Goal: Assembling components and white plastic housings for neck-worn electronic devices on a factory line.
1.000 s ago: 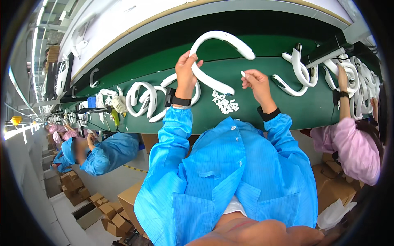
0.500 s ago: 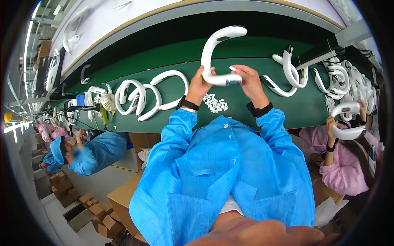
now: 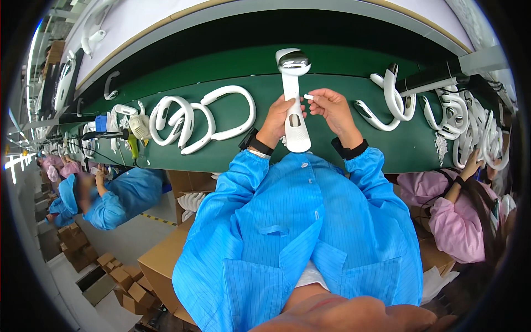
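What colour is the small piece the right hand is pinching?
The small piece in the right hand is white, seen best in the head view.

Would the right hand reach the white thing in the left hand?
Probably yes: the right hand is right beside the white device and nothing seems to block it, though it pinches a small white piece.

I hold a white, curved, plastic-looking band edge-on, its shiny end farthest from me; I pinch a small white oblong piece just beside it.
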Motion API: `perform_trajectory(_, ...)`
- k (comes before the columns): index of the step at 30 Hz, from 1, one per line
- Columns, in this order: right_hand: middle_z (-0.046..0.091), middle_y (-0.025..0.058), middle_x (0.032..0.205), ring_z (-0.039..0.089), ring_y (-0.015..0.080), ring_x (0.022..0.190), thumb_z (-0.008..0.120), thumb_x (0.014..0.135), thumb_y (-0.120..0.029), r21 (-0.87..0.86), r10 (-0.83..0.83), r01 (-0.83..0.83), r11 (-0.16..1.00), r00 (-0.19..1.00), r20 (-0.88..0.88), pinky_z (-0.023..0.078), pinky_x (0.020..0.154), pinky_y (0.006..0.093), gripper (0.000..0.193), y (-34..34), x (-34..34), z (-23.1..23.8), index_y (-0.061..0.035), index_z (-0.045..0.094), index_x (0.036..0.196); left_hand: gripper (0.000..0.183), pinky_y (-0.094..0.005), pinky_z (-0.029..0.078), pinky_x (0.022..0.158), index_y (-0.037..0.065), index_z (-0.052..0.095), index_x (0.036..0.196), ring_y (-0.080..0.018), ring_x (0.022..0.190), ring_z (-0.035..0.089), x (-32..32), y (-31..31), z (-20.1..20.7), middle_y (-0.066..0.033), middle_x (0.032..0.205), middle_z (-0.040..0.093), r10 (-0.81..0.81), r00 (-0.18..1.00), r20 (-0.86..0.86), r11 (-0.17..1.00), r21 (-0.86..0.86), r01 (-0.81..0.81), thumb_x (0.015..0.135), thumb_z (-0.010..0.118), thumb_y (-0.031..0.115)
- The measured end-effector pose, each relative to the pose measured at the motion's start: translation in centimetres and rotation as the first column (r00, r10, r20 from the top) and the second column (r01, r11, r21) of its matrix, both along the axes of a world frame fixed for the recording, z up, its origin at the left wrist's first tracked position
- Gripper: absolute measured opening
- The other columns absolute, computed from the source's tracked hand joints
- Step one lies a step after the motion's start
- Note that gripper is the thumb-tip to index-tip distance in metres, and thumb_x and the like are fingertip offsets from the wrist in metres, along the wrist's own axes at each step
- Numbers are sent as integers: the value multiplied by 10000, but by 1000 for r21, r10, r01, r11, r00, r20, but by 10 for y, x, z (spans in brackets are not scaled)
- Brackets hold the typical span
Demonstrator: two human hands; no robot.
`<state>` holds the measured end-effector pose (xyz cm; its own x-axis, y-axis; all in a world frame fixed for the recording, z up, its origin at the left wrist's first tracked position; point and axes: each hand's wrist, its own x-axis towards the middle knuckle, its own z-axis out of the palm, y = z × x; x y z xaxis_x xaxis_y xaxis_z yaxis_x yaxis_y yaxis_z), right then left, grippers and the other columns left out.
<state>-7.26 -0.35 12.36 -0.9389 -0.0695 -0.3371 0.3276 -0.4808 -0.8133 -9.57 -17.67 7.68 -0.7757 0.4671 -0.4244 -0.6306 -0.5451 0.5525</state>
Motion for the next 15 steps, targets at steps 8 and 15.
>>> perform_trajectory(8,620,51,722,525,63,569,588,837,-16,280,59,-70,957,997,48,425,489,179,132,-19,-12,-14,15,656,945,356,-344,571,660,23,454,1212,-211,773,629,11,8,22,-127,911,593,-43,998,-49,999,-29,42,863,483,92)
perform_trajectory(15,607,35,667,510,61,492,618,803,-3,338,-23,13,941,999,25,411,440,184,96,-28,-15,-20,17,639,894,439,-361,574,645,82,345,1317,-200,797,614,9,3,22,-115,935,573,-56,989,-138,997,-57,48,900,473,124)
